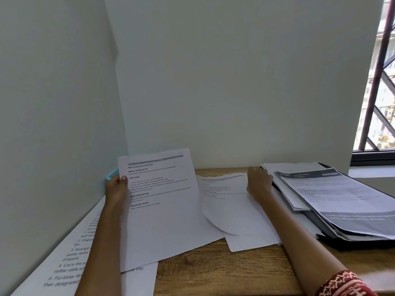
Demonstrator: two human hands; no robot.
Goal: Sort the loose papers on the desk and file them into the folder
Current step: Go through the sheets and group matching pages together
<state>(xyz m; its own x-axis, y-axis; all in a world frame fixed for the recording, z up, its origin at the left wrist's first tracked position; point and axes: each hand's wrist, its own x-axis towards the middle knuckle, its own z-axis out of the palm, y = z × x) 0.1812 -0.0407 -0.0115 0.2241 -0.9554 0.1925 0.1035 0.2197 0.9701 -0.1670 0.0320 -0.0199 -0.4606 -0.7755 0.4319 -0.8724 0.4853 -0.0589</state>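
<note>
My left hand (116, 188) grips the left edge of a printed sheet (164, 212) and holds it tilted up above the wooden desk (213, 272). My right hand (259, 182) rests on loose white papers (230, 208) in the middle of the desk, fingers curled down at their far edge; I cannot tell whether it pinches a sheet. A black folder (350, 240) lies open at the right with a stack of printed pages (333, 199) on it. Another printed sheet (70, 257) lies flat at the near left under my left arm.
White walls close the desk at the back and left. A barred window (376, 82) and its sill are at the far right. A small light-blue object (111, 174) peeks out behind my left hand by the wall. Bare wood shows near the front centre.
</note>
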